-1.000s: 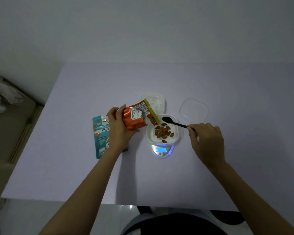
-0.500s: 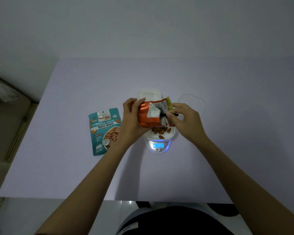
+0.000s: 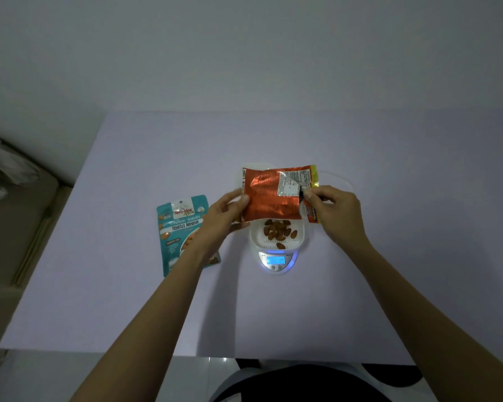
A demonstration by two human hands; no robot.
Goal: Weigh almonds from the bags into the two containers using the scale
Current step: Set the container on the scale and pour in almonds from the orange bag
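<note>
Left grip [image 3: 224, 213], right grip [image 3: 335, 210], bag [image 3: 270, 202] between

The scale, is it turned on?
On. The scale has a glowing blue screen showing digits, beneath the container of almonds.

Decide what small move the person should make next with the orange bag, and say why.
Probably slip the spoon into the right end of the orange bag and scoop out more. The left hand and right hand hold the bag above the container on the scale, the spoon pinched at its opening; the container holds only a few almonds.
</note>
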